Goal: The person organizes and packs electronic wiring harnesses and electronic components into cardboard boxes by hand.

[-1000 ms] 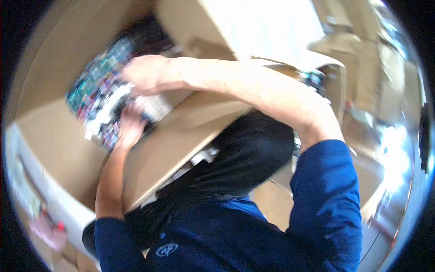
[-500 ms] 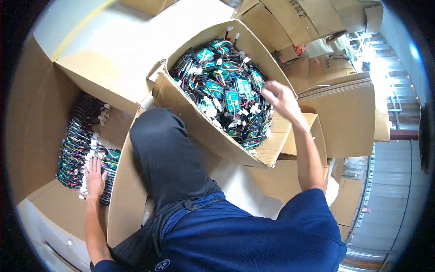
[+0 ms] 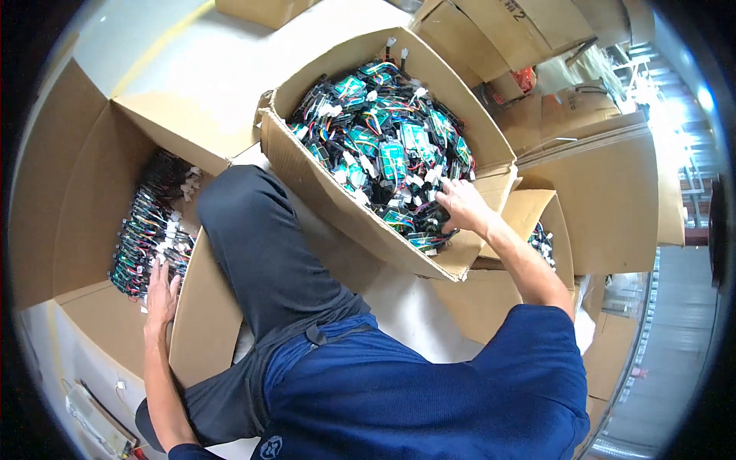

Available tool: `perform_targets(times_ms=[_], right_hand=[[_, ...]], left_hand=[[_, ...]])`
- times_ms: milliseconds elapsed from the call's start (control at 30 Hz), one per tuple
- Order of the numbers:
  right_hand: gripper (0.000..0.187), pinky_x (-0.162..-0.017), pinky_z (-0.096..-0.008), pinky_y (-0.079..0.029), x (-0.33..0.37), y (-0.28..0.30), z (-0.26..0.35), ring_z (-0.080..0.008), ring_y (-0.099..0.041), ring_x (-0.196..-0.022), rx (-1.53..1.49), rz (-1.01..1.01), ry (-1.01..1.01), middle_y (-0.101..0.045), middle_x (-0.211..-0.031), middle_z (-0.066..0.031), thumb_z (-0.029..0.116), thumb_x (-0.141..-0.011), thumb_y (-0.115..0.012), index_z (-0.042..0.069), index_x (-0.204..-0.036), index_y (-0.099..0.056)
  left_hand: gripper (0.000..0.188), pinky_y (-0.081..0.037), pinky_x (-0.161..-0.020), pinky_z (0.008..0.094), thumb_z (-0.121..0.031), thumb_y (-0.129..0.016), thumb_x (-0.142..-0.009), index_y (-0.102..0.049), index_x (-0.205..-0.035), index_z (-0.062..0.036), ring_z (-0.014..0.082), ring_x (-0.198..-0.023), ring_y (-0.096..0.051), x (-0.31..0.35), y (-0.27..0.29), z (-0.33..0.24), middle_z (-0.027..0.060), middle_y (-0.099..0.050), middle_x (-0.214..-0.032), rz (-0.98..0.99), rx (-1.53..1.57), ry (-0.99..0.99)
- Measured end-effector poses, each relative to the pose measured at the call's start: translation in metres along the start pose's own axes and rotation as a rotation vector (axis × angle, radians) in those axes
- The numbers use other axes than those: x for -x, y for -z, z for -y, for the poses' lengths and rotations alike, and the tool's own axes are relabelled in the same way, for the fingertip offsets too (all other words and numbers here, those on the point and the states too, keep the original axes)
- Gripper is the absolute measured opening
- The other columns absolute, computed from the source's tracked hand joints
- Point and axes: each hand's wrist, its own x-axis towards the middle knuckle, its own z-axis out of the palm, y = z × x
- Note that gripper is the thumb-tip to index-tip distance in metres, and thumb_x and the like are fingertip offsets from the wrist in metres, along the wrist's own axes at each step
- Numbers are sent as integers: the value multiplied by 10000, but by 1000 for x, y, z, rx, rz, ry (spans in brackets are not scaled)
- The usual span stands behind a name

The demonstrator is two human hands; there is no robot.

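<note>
My right hand [image 3: 465,207] reaches into a cardboard box heaped with loose green circuit boards [image 3: 393,161] with coloured wires and white connectors. Its fingertips touch the boards near the box's right side, thumb and fingers apart. My left hand [image 3: 161,295] is in a second box, at lower left. Its fingers lie stretched out on white connectors at the edge of neatly stacked rows of wired boards [image 3: 142,238]. Nothing is gripped in the left hand. How deep the right fingertips go among the boards is hidden.
The heaped cardboard box [image 3: 353,230] stands tilted in front of my knee [image 3: 249,203]. The left box's wall [image 3: 203,307] rises beside my leg. More cardboard boxes [image 3: 583,203] stand at right, one holding more boards [image 3: 541,244]. A yellow line [image 3: 165,46] crosses the floor.
My right hand has come down from above the heap's right edge onto the boards nearer me. My left hand stays on the stacked rows. The whole view has shifted slightly.
</note>
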Motion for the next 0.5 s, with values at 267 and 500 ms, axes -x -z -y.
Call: perform_targets(times_ms=[267, 500], right_hand=[[864, -820, -463, -586, -17, 0, -9, -402, -694, -958, -40, 195, 238, -650, -1095, -200, 423, -650, -904, -20, -1278, -510], [881, -895, -463, -568, -12, -27, -20, -364, -676, -1072, 65, 29, 486, -646, -1156, -189, 392, -684, -885, 112, -1444, -540]], left_hand=[[539, -381, -1167, 467, -261, -558, -1044, -467, -1478, 45, 457, -1441, -413, 6, -2, 9, 298, -336, -1611, 3, 8, 97], [555, -387, -1167, 463, -267, -564, -1039, -458, -1482, 50, 456, -1429, -428, -2, -3, 4, 294, -380, -1588, 23, 53, 90]])
